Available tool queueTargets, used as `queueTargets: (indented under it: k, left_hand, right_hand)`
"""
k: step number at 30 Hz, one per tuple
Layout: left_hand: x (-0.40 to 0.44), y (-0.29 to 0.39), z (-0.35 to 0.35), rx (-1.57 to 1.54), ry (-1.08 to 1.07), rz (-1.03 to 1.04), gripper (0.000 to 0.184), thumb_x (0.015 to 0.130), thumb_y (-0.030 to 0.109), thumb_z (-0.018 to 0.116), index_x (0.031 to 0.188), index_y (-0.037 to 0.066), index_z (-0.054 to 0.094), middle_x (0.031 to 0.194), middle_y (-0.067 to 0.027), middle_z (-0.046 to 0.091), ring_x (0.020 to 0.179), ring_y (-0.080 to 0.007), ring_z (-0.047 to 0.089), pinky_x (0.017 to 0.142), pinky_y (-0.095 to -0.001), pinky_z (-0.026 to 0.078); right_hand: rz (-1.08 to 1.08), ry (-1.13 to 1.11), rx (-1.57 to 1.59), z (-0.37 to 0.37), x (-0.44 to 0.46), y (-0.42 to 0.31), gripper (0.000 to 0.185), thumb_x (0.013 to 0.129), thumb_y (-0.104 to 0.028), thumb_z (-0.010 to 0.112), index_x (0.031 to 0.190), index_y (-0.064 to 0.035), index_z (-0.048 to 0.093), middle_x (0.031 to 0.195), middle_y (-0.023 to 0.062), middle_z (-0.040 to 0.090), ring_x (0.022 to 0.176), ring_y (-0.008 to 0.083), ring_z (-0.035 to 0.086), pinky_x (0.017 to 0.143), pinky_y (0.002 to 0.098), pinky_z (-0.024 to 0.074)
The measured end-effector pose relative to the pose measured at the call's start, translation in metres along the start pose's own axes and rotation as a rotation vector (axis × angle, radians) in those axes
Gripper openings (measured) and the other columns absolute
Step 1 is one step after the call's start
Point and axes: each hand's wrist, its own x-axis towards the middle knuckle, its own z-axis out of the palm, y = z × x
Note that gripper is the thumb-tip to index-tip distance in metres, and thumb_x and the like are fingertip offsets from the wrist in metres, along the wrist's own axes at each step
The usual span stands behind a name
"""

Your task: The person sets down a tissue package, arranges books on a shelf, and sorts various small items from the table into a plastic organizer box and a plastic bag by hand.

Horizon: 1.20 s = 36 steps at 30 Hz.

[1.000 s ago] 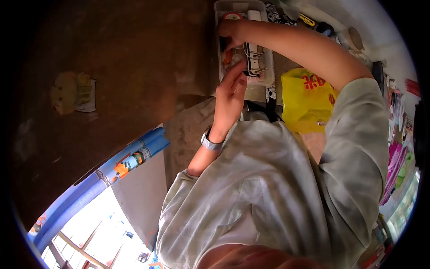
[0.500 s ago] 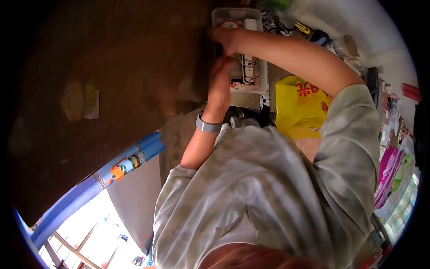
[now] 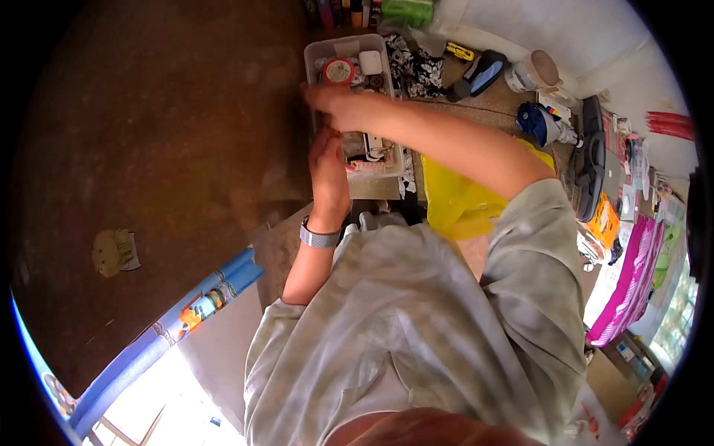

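My left hand (image 3: pixel 327 177), with a metal-banded watch (image 3: pixel 320 237) on its wrist, points up along the left side of a clear plastic box (image 3: pixel 396 70). Directly above it, my right hand (image 3: pixel 332 106) reaches in from the right across the box. The fingers of both hands meet near the box's left wall and look closed. What they hold, if anything, is hidden. Inside the box lie a red-rimmed round tin (image 3: pixel 339 72), a small white case (image 3: pixel 370 62) and a white strip (image 3: pixel 372 146), partly behind my right forearm.
A large dark brown surface (image 3: pixel 163 134) fills the left. Right of the box are black-and-white cloth (image 3: pixel 425 74), a yellow cutter (image 3: pixel 460 51), a yellow plastic bag (image 3: pixel 454 197) and a cup-like container (image 3: pixel 532 70). A green roll (image 3: pixel 407 11) lies behind.
The view has shifted, so the box and bag appear further left and lower. Both hands remain together by the box, and more of its contents shows above my right hand.
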Motion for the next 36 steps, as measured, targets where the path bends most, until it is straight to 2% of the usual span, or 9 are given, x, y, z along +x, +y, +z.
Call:
queueTargets:
  k: [2, 5, 6, 11, 14, 22, 28, 34, 36]
  left_hand:
    - [0.002, -0.008, -0.007, -0.048, 0.085, -0.001, 0.038, 0.095, 0.006, 0.050, 0.130, -0.008, 0.046, 0.130, -0.0112, 0.053, 0.123, -0.0186, 0.049, 0.113, -0.0313, 0.032]
    - [0.002, -0.006, -0.012, 0.002, -0.015, -0.023, 0.041, 0.095, 0.007, 0.048, 0.135, -0.002, 0.050, 0.126, -0.0015, 0.056, 0.116, -0.0093, 0.047, 0.099, -0.0242, 0.035]
    - [0.000, -0.004, -0.008, -0.002, -0.013, -0.028, 0.041, 0.095, 0.007, 0.048, 0.135, -0.002, 0.050, 0.126, -0.0015, 0.056, 0.116, -0.0093, 0.047, 0.099, -0.0242, 0.035]
    - [-0.008, 0.004, 0.002, 0.026, 0.019, -0.021, 0.049, 0.095, 0.009, 0.049, 0.141, -0.007, 0.043, 0.134, -0.0052, 0.053, 0.115, -0.0105, 0.047, 0.091, -0.0223, 0.036]
    - [-0.015, 0.009, 0.007, 0.125, 0.053, -0.040, 0.050, 0.098, 0.008, 0.045, 0.141, -0.014, 0.033, 0.141, -0.0166, 0.046, 0.132, -0.0208, 0.044, 0.114, -0.0302, 0.029]
    - [-0.024, 0.014, 0.011, 0.292, -0.005, 0.044, 0.057, 0.097, 0.009, 0.044, 0.147, -0.013, 0.027, 0.152, -0.0204, 0.035, 0.143, -0.0250, 0.033, 0.116, -0.0315, 0.025]
    - [-0.026, 0.016, 0.009, 0.338, -0.025, 0.133, 0.053, 0.095, 0.006, 0.046, 0.145, -0.009, 0.035, 0.150, -0.0188, 0.041, 0.138, -0.0229, 0.040, 0.114, -0.0323, 0.029]
    - [-0.028, 0.032, 0.023, 0.327, -0.128, 0.271, 0.043, 0.097, 0.002, 0.044, 0.138, -0.008, 0.045, 0.143, -0.0163, 0.047, 0.132, -0.0231, 0.046, 0.114, -0.0339, 0.032]
    - [-0.025, 0.039, 0.033, 0.309, -0.173, 0.336, 0.039, 0.097, 0.002, 0.044, 0.135, -0.008, 0.049, 0.142, -0.0149, 0.049, 0.130, -0.0229, 0.048, 0.113, -0.0340, 0.034]
  right_hand:
    - [-0.393, 0.191, -0.269, -0.004, -0.011, 0.028, 0.064, 0.080, -0.010, 0.070, 0.139, 0.0035, 0.045, 0.119, 0.0245, 0.060, 0.114, 0.0364, 0.058, 0.093, 0.0417, 0.0490]
    - [0.078, 0.069, 0.800, -0.092, -0.049, 0.006, 0.041, 0.097, -0.014, 0.056, 0.134, 0.0012, 0.052, 0.122, 0.0122, 0.064, 0.107, 0.0209, 0.065, 0.089, 0.0336, 0.0525]
    - [-0.020, 0.267, 0.844, -0.110, -0.073, 0.000, 0.030, 0.098, -0.020, 0.055, 0.119, 0.0002, 0.060, 0.101, 0.0183, 0.068, 0.092, 0.0303, 0.067, 0.083, 0.0376, 0.0522]
    - [0.029, 0.423, -0.293, -0.178, -0.132, 0.142, 0.031, 0.096, -0.016, 0.058, 0.123, -0.0023, 0.061, 0.111, 0.0123, 0.069, 0.099, 0.0221, 0.067, 0.087, 0.0329, 0.0517]
    - [0.171, 0.305, -0.307, -0.139, -0.154, 0.137, 0.029, 0.097, -0.020, 0.055, 0.121, -0.0042, 0.060, 0.109, 0.0167, 0.068, 0.099, 0.0307, 0.066, 0.084, 0.0375, 0.0523]
    - [0.199, 0.403, -0.790, -0.066, -0.111, 0.141, 0.056, 0.089, -0.028, 0.068, 0.136, -0.0053, 0.046, 0.127, 0.0207, 0.057, 0.113, 0.0368, 0.059, 0.093, 0.0459, 0.0503]
    - [0.393, 0.158, -0.596, -0.093, -0.098, 0.108, 0.062, 0.083, -0.024, 0.073, 0.135, -0.0044, 0.044, 0.117, 0.0247, 0.062, 0.109, 0.0399, 0.061, 0.094, 0.0437, 0.0504]
    - [0.191, 0.482, -0.234, -0.175, -0.129, 0.078, 0.058, 0.091, -0.031, 0.068, 0.139, -0.0060, 0.047, 0.134, 0.0206, 0.057, 0.118, 0.0334, 0.060, 0.104, 0.0429, 0.0436]
    - [0.178, 0.513, -0.024, -0.197, -0.146, 0.026, 0.047, 0.093, -0.024, 0.065, 0.132, -0.0010, 0.052, 0.117, 0.0131, 0.061, 0.105, 0.0236, 0.058, 0.094, 0.0353, 0.0452]
